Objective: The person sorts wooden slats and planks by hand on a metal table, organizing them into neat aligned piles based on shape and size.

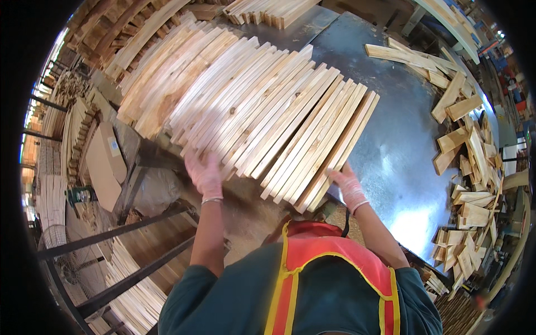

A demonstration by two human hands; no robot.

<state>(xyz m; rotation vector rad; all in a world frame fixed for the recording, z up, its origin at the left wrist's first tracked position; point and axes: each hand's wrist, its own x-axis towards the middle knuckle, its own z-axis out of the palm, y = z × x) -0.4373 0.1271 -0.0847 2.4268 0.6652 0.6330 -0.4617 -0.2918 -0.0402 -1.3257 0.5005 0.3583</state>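
Note:
A long row of wooden strips (268,113) stands side by side on edge across the metal tabletop (377,142), its near ends jutting past the table's edge. My left hand (204,171), in a pale pinkish glove, is spread at the near ends of the strips left of the middle; motion blurs it, and whether it grips any is unclear. My right hand (346,184), gloved alike, touches the near part of the rightmost strip (356,142), with the thumb against its side. Narrow dark gaps part some strips at the right end of the row.
Short wood offcuts (473,213) lie heaped along the table's right side. More stacked strips (268,12) lie at the far edge. At left are a cardboard piece (106,163), a black metal frame (121,234) and a wire-guarded fan (63,251). Boards (138,284) lie below the frame.

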